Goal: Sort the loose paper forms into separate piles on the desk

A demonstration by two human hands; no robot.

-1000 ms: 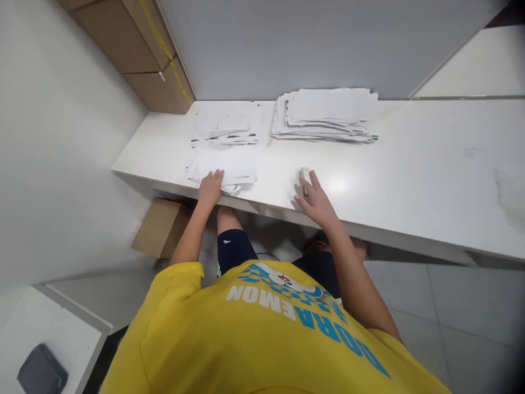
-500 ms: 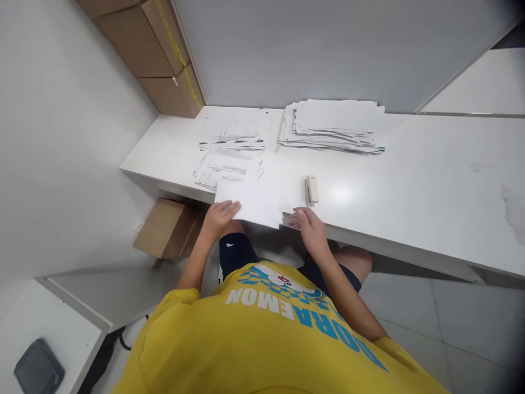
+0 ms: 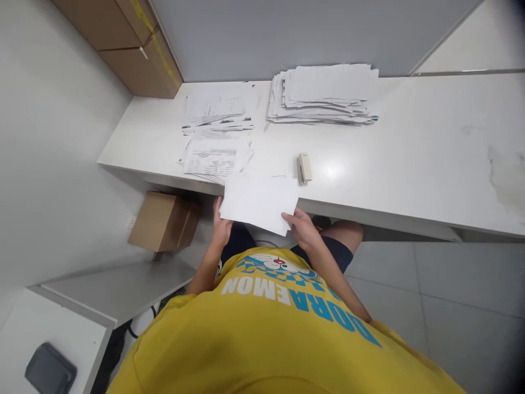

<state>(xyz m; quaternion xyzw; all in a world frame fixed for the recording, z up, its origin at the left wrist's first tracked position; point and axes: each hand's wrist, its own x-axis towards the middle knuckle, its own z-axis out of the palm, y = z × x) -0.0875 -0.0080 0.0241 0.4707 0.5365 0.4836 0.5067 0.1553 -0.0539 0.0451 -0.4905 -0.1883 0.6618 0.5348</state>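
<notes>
White sheets of paper stick out over the front edge of the desk, their far part above the desktop. My left hand is at their left edge, fingers behind the paper. At the lower right corner my right hand grips them, thumb on top and fingers underneath. A cream stapler lies on the desk just beyond my right hand. Printed papers lie in a loose pile beyond the left side of the sheets.
A thick paper stack stands at the back of the white desk. Another paper pile lies back left. Cardboard boxes fill the left corner, and one carton sits below. A dark device lies at lower left.
My right hand has closed on the sheets' right corner. My left hand has shifted from on top of the paper to its left edge. The camera view has tilted down somewhat.
</notes>
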